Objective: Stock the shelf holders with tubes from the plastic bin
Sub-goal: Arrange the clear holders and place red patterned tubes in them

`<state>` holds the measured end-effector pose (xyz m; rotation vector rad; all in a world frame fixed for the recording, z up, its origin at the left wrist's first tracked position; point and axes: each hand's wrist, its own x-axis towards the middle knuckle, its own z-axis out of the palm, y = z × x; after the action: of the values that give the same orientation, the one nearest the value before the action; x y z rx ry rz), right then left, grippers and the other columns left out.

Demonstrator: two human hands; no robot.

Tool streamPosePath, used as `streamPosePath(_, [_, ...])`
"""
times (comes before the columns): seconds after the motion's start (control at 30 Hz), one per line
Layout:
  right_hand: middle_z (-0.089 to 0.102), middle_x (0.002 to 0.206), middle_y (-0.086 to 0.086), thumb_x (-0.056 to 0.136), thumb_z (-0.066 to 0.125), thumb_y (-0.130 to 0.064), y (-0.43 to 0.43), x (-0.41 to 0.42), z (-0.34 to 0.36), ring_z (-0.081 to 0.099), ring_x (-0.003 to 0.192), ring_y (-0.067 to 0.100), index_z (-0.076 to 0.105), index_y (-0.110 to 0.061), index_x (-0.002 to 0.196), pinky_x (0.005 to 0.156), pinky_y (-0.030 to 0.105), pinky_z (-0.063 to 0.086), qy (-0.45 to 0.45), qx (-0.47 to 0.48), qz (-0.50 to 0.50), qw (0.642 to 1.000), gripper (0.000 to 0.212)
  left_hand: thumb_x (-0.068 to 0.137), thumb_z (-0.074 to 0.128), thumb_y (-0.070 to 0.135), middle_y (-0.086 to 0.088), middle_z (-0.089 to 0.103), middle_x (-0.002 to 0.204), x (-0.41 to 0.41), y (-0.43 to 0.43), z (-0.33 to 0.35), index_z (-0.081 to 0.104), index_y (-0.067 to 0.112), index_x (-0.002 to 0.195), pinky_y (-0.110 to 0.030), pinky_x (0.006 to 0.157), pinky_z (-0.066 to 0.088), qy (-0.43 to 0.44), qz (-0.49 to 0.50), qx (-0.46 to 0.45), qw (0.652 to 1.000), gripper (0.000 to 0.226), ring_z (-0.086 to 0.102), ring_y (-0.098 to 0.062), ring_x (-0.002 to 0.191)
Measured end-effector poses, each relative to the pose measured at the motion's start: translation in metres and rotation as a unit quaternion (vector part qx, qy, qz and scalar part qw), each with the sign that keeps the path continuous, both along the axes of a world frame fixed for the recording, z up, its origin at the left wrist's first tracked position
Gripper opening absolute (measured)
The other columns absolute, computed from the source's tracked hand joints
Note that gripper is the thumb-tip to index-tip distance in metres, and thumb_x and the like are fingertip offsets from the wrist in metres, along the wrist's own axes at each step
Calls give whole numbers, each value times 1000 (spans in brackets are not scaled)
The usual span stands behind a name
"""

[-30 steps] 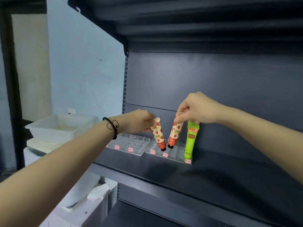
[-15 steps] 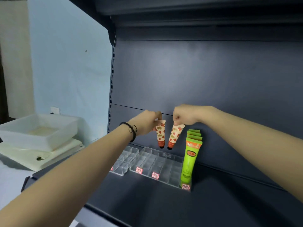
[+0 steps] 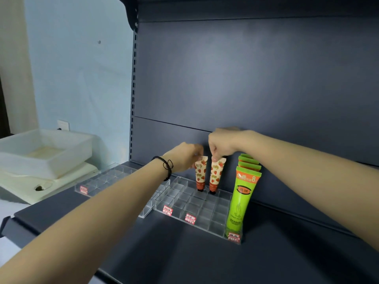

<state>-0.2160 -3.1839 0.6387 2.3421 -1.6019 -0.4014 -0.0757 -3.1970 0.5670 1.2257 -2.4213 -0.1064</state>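
Two small strawberry-print tubes stand cap down in the back row of a clear acrylic holder [image 3: 196, 212] on the dark shelf. My left hand [image 3: 184, 156] pinches the top of the left strawberry tube [image 3: 200, 175]. Beside it, my right hand [image 3: 221, 142] pinches the top of the right strawberry tube [image 3: 215, 175]. Several green tubes [image 3: 242, 199] fill the holder's right column. A second clear holder [image 3: 106, 179] lies to the left with no tubes in it. The white plastic bin [image 3: 43, 148] sits off the shelf at the left.
The bin rests on a cream lid-like surface [image 3: 61, 181] beside the shelf. The dark shelf board [image 3: 287, 253] stretches right of the holders, backed by a dark panel [image 3: 246, 78]. Red price tags [image 3: 189, 218] line the holder's front edge.
Both hands have lowered the two strawberry tubes from above the holder down into its back row, caps now at the compartments. The camera has moved closer and higher.
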Motion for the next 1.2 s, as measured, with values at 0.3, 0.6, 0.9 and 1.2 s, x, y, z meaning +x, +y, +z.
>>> streamPosePath(0.3, [70,90,2,84,70,-37,-9,-2,-9,64,88,23,75,-10,100,62,25,42,-12,22,-11,1000,32,99,42,20,-4,65,94,-7,-1,-3,59,12,114,-29,77,47,-6,20,24,999,24,55,-14,75])
streamPosePath(0.6, [70,97,4,83,70,-43,-4,-9,-4,64,90,24,74,-11,96,59,26,41,-30,3,-19,999,34,100,41,24,-10,60,125,-12,7,-1,43,18,136,-37,89,49,-29,62,8,998,37,58,-28,109])
streamPosePath(0.9, [69,91,-3,84,61,-56,39,0,6,63,87,20,70,-23,91,59,26,41,-53,-111,57,991,36,96,43,41,-2,61,122,29,49,15,43,30,131,-36,79,50,-65,93,-31,993,36,60,-25,103])
streamPosePath(1.2, [63,85,-10,87,44,-67,167,85,-27,56,84,15,63,-29,86,60,29,37,-65,-91,193,975,43,91,35,61,0,58,83,154,207,7,55,26,81,-32,76,47,-274,112,-146,944,41,59,-26,85])
